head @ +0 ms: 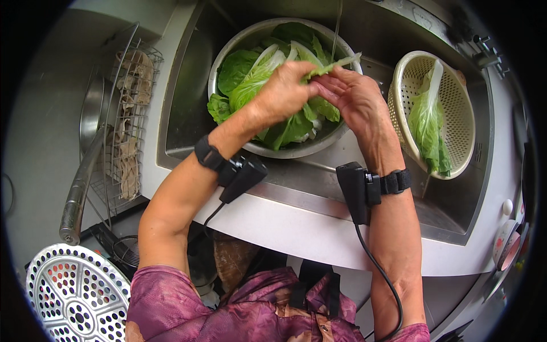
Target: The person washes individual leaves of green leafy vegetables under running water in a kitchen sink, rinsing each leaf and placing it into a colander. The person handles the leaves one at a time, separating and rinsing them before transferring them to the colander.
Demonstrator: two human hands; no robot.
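Over a round metal basin in the sink, my left hand grips a green cabbage leaf whose pale stem end points up and right. My right hand is at the same leaf from the right, palm turned up, with its fingertips against the leaf's underside. Loose cabbage leaves fill the basin below both hands. A thin stream of water runs down behind the leaf. To the right, a cream plastic colander leans in the sink with one long leaf in it.
The stainless steel sink has a white countertop along its front. At left are a wire rack, a long-handled pan and a perforated steamer plate. Bowls stand at the far right. Cables hang from both wrist devices.
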